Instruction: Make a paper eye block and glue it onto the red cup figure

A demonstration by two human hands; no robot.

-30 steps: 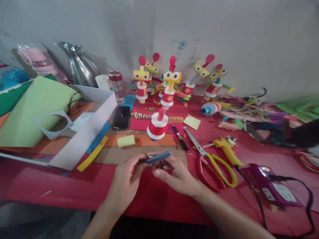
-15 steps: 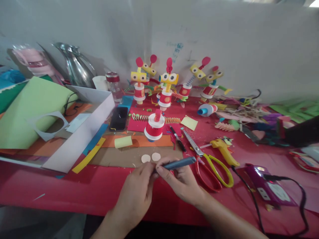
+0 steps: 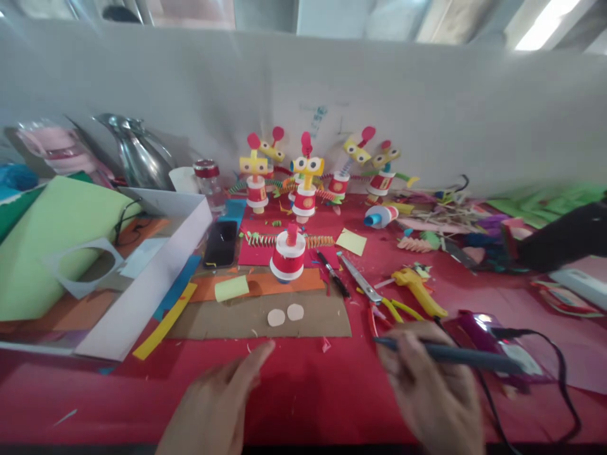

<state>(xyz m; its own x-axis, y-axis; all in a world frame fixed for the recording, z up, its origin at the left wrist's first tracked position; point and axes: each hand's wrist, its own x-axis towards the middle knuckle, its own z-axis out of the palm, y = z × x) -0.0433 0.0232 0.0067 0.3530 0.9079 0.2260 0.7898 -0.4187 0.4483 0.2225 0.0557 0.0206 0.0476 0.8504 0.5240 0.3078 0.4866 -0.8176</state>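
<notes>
My right hand [image 3: 429, 379] is closed on a dark grey marker pen [image 3: 469, 357], held nearly level with its thin tip towards the left, over the handles of the scissors [image 3: 363, 281]. Lower left, my left hand [image 3: 213, 404] holds nothing, its thumb stretched out. Just beyond it, two small white paper discs [image 3: 295, 311] lie side by side on a strip of brown cardboard [image 3: 213, 319]. Behind them stands a red and white paper-cup figure [image 3: 288, 259] with folded paper arms, and a pale yellow paper roll [image 3: 231, 289] lies to its left.
Several finished cup figures [image 3: 303, 199] stand along the wall. At left is a white box [image 3: 156, 278] of coloured paper, with a phone [image 3: 221, 243] beside it. A yellow glue gun [image 3: 420, 291], a purple corded device [image 3: 502, 354] and paper scraps [image 3: 446, 215] lie at right.
My hands have come apart; the right one carried the marker pen rightwards, and its thin tip now shows. My left hand moved down and left. The camera has tilted up.
</notes>
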